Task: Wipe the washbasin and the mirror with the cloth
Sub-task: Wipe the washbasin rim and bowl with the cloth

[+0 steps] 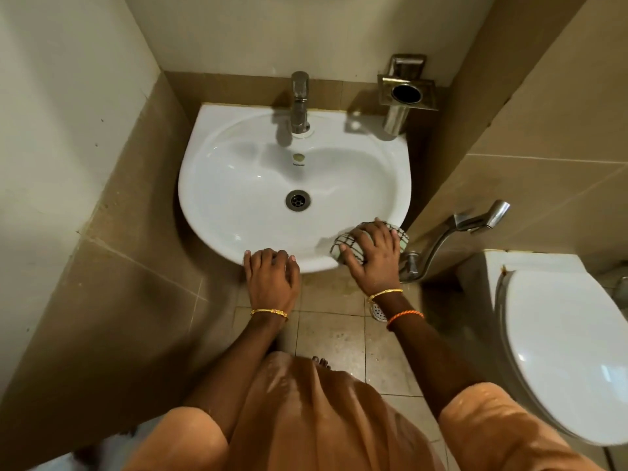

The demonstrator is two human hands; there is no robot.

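The right hand [372, 251] pressed a checked cloth [397, 234] flat on the front right rim of the white washbasin [238, 185]. The left hand [272, 273] rested on the front rim, holding nothing. A tap [300, 103] stood at the back.

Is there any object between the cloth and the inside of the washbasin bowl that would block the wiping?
Nothing visible does. The right hand presses the cloth on the near right rim of the washbasin; the bowl holds only its drain. The left hand rests on the near rim, aside.
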